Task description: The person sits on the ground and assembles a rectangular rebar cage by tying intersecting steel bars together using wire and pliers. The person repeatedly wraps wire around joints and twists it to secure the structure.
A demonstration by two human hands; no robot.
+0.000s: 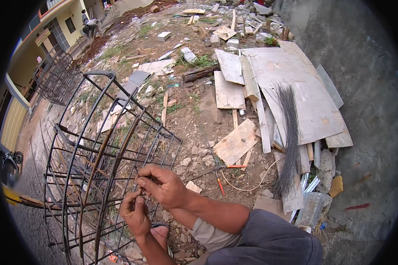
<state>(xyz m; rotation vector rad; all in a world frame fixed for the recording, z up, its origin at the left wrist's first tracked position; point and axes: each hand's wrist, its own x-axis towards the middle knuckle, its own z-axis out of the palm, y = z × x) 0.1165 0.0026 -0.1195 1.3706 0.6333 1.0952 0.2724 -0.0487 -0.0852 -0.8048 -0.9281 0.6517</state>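
Wire (140, 189): thin, dark piece at the fingertips, beside the near right side of the bar cage; its ends are hard to make out.
Left hand (135, 216): lower of the two; thumb and fingers pinched on the wire.
Right hand (162, 187): just above the left hand; thumb and forefinger pinched together at the same wire.
Bar cage (119, 155): left of the hands; dark metal bars crossed by bent rings, some bars rust-brown.
Foot (160, 234): in a sandal, below the hands, on stony soil.
Pliers (220, 185): on the soil right of the hands; red-orange handles spread apart.
Wire bundle (289, 141): long grey strands, lying across boards (292, 101).
Wall (371, 145): grey, along the right side; bears a red streak.
Second cage (59, 81): upper left, near the building (66, 26).
Signboard (43, 37): pale brown, on the building; its markings are too small to read.
Co-worker (92, 28): bent over, far upper left, beside reddish earth.
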